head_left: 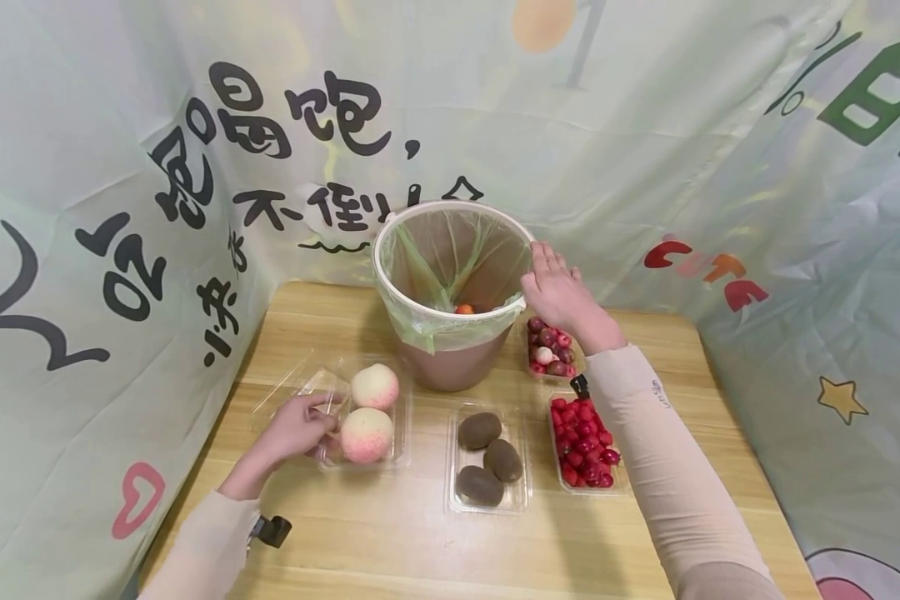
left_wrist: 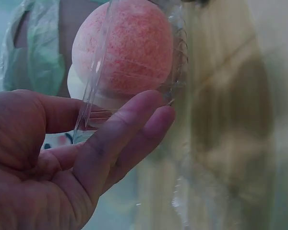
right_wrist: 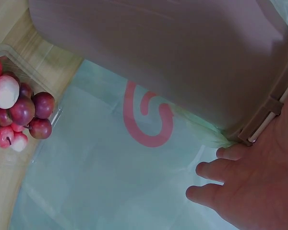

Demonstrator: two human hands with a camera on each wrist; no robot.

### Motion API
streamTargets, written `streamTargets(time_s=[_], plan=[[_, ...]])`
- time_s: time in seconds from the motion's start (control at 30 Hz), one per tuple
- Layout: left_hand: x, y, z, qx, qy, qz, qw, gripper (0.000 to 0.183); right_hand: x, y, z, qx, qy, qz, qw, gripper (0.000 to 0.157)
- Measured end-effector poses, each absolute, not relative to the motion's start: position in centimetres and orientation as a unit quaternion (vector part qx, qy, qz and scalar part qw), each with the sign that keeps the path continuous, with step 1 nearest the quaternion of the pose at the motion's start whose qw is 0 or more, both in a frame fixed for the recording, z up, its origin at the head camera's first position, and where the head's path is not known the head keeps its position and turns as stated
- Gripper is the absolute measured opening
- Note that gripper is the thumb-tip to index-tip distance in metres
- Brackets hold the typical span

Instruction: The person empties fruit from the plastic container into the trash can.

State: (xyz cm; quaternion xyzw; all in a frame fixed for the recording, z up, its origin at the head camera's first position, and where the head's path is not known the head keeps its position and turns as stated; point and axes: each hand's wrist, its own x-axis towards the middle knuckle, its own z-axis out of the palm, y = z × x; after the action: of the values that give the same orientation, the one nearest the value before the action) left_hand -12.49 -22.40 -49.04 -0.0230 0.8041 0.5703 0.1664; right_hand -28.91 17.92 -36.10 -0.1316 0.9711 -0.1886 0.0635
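Observation:
My left hand (head_left: 297, 427) pinches the left edge of a clear plastic box (head_left: 401, 457) between thumb and fingers. Two peaches (head_left: 366, 435), pale with pink blush, lie in that box, whose clear lid stands folded open on the left. In the left wrist view the fingertips are close beside the nearer peach (left_wrist: 139, 45). My right hand (head_left: 558, 292), fingers extended, rests on the right side of the white rim of a brown bucket (head_left: 453, 367). A green plastic bag (head_left: 412, 329) lines the bucket, and a small orange-red fruit (head_left: 464, 309) shows inside it.
To the right of the peaches sits a clear tray with three kiwis (head_left: 480, 432). Farther right is a tray of red berries (head_left: 581, 446), and behind it a box of plums (head_left: 546, 337). A printed cloth (head_left: 450, 125) encloses the wooden table (head_left: 390, 533) at the back and sides.

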Motion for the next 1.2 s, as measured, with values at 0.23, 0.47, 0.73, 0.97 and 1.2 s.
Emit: streamTargets(time_s=[0.23,0.47,0.73,0.97,1.2], plan=[[-13.3,-23.7,-46.3,-0.024,0.813,0.561,0.154,0.054,-29.0,17.9,-36.1,-0.131,0.971,-0.192,0.062,0.076],[-14.1,-25.0,-43.4,-0.029,0.816,0.556,0.157,0.058,-29.0,17.8,-36.1,-0.131,0.971,-0.192,0.061,0.076],[-15.2,-25.9,-40.9,-0.02,0.818,0.558,0.138,0.059,-28.8,17.9,-36.0,-0.13,0.971,-0.187,0.067,0.075],[-16.3,-26.1,-38.6,-0.018,0.821,0.557,0.127,0.06,-28.7,17.9,-35.8,-0.131,0.971,-0.187,0.069,0.075],[-17.5,-26.1,-36.2,-0.013,0.822,0.557,0.117,0.061,-28.7,17.9,-35.9,-0.132,0.971,-0.188,0.066,0.075]])
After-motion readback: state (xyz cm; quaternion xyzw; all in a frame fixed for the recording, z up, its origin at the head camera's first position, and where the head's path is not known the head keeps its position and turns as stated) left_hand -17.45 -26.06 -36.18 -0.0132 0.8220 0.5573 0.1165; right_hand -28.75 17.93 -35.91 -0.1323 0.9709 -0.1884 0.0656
